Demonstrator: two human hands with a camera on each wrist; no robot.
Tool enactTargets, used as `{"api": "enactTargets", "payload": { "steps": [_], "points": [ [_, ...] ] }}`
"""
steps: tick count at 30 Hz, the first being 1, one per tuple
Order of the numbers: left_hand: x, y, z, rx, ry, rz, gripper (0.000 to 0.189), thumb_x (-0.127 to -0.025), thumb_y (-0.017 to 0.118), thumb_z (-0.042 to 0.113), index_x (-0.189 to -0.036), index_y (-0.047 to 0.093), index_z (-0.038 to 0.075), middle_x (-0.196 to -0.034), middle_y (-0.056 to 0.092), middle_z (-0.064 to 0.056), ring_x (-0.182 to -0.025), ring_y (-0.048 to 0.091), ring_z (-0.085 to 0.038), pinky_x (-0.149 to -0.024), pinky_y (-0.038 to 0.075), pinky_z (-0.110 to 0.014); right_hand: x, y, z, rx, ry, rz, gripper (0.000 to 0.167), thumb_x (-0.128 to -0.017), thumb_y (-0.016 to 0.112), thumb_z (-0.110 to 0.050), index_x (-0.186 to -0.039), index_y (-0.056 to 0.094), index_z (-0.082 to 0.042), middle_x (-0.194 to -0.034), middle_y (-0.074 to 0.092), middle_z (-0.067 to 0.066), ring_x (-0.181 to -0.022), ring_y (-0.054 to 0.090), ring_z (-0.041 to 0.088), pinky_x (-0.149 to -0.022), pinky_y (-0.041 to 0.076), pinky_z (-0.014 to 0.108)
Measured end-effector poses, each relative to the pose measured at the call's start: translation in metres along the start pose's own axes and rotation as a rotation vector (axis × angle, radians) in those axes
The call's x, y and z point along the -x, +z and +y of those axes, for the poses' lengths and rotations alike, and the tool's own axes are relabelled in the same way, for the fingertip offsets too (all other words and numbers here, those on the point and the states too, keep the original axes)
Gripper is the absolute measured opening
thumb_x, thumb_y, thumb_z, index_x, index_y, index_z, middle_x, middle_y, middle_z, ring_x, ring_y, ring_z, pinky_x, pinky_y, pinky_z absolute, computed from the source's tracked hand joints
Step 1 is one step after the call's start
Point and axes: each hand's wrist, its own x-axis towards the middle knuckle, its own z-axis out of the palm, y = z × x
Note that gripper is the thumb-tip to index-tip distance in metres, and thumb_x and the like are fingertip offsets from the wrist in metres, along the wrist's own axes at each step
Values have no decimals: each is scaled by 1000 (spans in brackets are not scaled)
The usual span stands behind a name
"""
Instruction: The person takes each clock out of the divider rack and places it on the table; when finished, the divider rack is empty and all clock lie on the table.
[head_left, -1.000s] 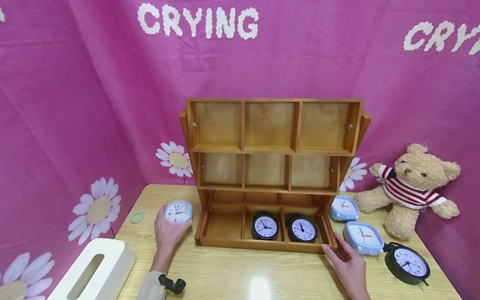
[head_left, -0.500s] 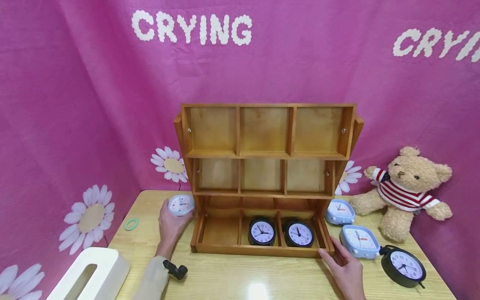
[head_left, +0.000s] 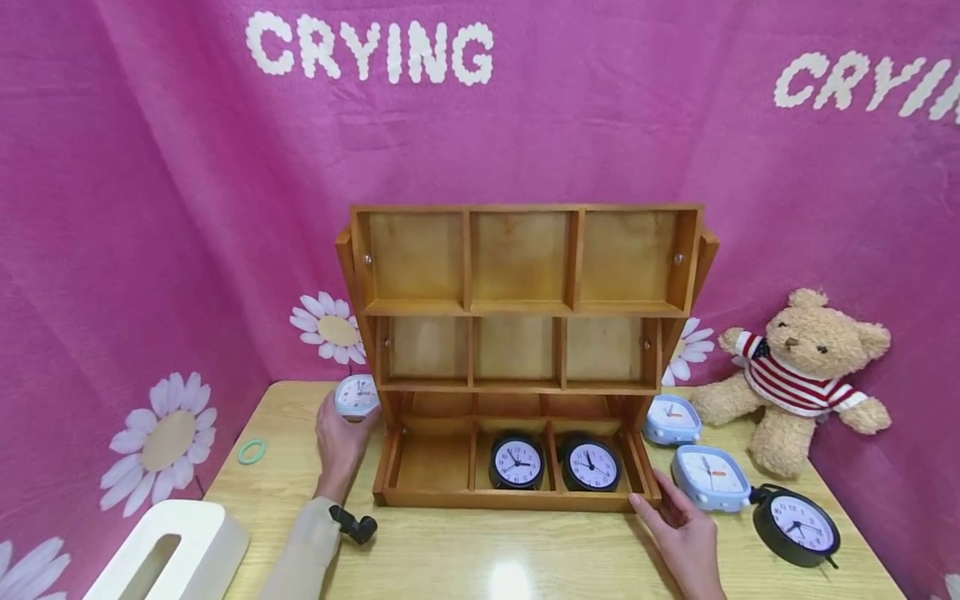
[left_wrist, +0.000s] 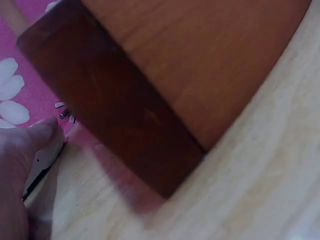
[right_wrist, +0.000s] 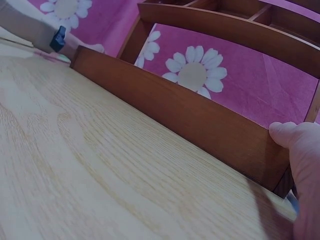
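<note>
**Pale blue clock (head_left: 357, 395) held at the left of a brown wooden shelf (head_left: 517, 500)**

The clock has a rounded-square, pale blue case and a white face with dark pointers; its dial marks are too small to read. It is in the grip of a person's left hand (head_left: 342, 437), fingers bent around the case. It is just beside the shelf's left end, near the far edge of the pale wood bench (head_left: 435, 550); whether it touches the bench cannot be told.

The shelf is warm brown, with lighter golden back panels and silvery screws inside the ends. It has three tiers, each divided into three compartments. In the lowest tier, one round black clock (head_left: 517, 462) is in the middle compartment and a second black clock (head_left: 591, 465) in the right one. The right hand (head_left: 682, 533) pinches the shelf's lower right front corner, thumb on the front board.
</note>
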Motion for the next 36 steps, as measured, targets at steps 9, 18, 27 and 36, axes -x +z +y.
{"api": "enactTargets", "payload": {
  "steps": [9,18,27,36],
  "points": [
    [26,-18,25,97,-44,19,93,-86,84,24,-157,33,-8,-163,30,-32,-152,28,-47,-126,23,-57,-1,1,0,-9,-21,10,53,-84,86,0,-134,69,0,-125,68,21,-102,62,-13,-84,53,8],
    [93,-20,78,378,166,229,48,-87,78,-2,-134,65,-3,-129,66,-23,-119,61,-35,-107,49,-31,1,-1,-2,-43,-21,0,53,-85,85,0,-136,68,1,-127,67,28,-102,63,-13,-84,53,9],
    [130,1,109,298,353,-20,56,-85,83,6,-137,64,1,-130,69,-14,-120,66,-30,-101,55,-30,1,0,-2,-90,-7,-23,54,-87,83,0,-138,66,3,-132,64,29,-104,62,-12,-86,53,9],
    [145,34,133,263,403,-394,51,-86,85,14,-131,68,-4,-121,72,-18,-108,72,-36,-94,61,-41,-1,3,0,-48,-1,-9,54,-86,85,-3,-137,68,-2,-128,67,26,-100,64,-12,-83,55,10]
  ]
}}
